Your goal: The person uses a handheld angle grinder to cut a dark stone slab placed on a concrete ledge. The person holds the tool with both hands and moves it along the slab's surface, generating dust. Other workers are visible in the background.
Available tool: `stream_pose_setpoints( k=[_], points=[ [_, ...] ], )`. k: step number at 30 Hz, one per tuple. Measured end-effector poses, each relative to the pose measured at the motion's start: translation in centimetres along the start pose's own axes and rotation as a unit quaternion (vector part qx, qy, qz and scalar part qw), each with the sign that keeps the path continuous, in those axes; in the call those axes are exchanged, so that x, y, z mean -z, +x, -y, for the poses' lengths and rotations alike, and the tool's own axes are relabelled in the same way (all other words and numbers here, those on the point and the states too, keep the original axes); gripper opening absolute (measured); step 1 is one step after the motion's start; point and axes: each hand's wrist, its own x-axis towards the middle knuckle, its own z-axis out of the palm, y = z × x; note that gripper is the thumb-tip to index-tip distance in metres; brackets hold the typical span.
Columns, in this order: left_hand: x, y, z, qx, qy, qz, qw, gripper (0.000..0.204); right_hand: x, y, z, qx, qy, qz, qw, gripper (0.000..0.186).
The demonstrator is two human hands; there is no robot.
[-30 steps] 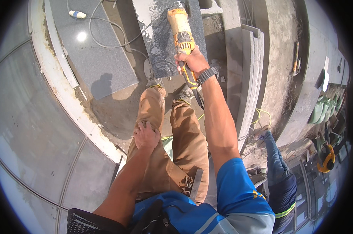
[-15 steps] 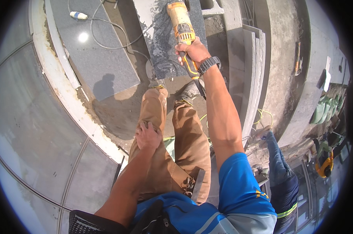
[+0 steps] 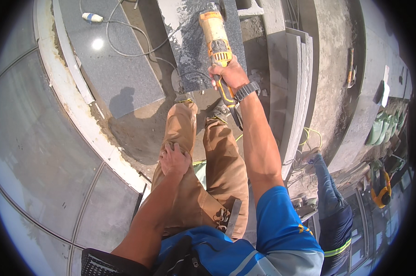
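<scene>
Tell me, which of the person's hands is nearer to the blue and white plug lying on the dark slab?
Left. The left hand rests on the thigh, below and right of the plug; the right hand, gripping the yellow power tool, is farther right.

power tool [image 3: 216, 33] tip cut off by top edge, co-worker [image 3: 333, 216] mostly out of view

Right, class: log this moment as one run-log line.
right hand: grips yellow power tool over grey slab | left hand: rests on thigh | cable: lies on ground

No packages, labels, signs or screens in view.
</scene>
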Motion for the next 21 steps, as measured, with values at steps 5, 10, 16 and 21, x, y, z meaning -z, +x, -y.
stream_pose_setpoints(
  k=[5,10,16,21],
  points=[
    [-0.4,0.1,0.2,0.005,-0.005,-0.001,1.000,0.058,0.0,-0.6,-0.4,0.002,0.006,-0.003,1.000,0.066],
    [-0.6,0.1,0.2,0.000,0.003,-0.012,1.000,0.060,0.2,-1.1,-0.7,0.003,-0.001,-0.007,1.000,0.067],
    [-0.6,0.2,0.4,-0.003,0.016,-0.015,1.000,0.061,0.4,-1.8,-1.3,-0.007,0.008,-0.007,1.000,0.067],
    [-0.1,0.2,0.2,0.002,0.015,-0.005,1.000,0.061,0.2,-2.3,-1.6,-0.025,0.013,-0.025,0.999,0.066]
  ],
)
